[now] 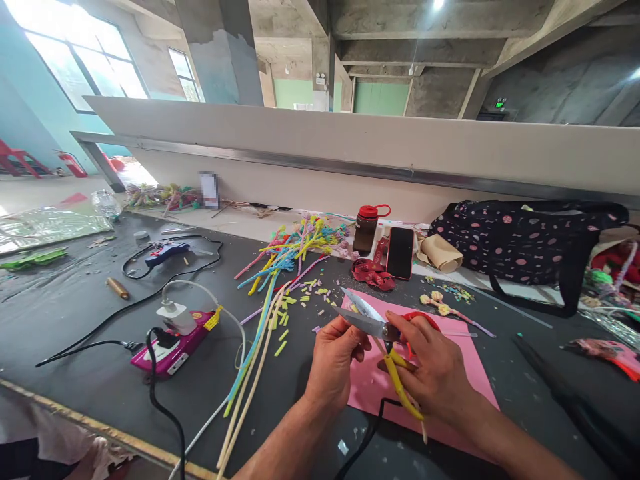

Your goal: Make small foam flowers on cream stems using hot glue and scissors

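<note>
My right hand [434, 365] grips red-handled scissors [373, 317], whose steel blades stand apart and point up and left. A yellow pipe cleaner [400, 387] also runs through this hand, down toward me. My left hand [334, 357] is pinched just under the blades on a small piece I cannot make out. Both hands hover over a pink sheet [465, 377] lying on the black table [75, 300].
Long coloured pipe cleaners [260, 313] and cut bits lie to the left. A pink power strip [173, 347] with a white charger and cables, and a blue glue gun [165, 252], sit further left. A brown bottle [365, 228], phone [400, 252] and spotted bag [525, 243] stand behind.
</note>
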{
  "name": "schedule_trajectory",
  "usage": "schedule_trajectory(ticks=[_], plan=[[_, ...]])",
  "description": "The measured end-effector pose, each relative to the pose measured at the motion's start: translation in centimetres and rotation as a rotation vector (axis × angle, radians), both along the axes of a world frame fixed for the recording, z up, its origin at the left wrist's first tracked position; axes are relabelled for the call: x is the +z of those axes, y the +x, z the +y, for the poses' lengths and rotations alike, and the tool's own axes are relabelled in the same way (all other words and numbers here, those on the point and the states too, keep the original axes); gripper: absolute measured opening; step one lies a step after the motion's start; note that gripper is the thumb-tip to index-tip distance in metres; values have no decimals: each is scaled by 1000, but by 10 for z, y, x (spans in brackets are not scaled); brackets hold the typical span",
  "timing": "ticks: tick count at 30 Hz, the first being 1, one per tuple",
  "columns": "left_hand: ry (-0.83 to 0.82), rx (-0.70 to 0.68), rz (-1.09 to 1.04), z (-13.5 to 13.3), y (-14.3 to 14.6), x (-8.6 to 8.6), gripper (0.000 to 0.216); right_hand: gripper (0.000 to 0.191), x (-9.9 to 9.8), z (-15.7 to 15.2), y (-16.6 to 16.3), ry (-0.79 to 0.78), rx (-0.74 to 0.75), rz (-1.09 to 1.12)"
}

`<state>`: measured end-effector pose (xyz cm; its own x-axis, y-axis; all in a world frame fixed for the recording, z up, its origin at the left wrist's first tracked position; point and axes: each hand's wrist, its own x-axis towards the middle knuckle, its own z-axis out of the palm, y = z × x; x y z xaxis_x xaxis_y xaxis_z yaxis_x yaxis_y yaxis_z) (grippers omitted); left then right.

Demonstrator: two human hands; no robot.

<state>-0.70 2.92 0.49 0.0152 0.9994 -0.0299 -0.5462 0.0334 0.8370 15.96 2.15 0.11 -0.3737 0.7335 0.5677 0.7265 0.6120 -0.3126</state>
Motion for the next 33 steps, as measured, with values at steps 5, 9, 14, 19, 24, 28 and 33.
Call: schedule_trajectory(ticks=[5,9,14,19,24,28,33], plan=[[0,-2,8,0,0,-1,16,50,0,0,0,20,9,-9],[7,-10,8,0,0,-1,16,50,0,0,0,17,11,-13],[0,-10,20,-1,0,1,18,51,-1,0,0,13,10,-15],[-8,-9,18,0,1,0,18,51,0,0,1,15,13,-21],[-9,-2,23,0,0,1,16,52,-1,0,1,31,13,-17],[-16,9,16,0,-1,2,16,52,-2,1,2,39,6,-29],[-14,14,20,1,-1,2,17,52,-3,1,2,62,-9,-52]])
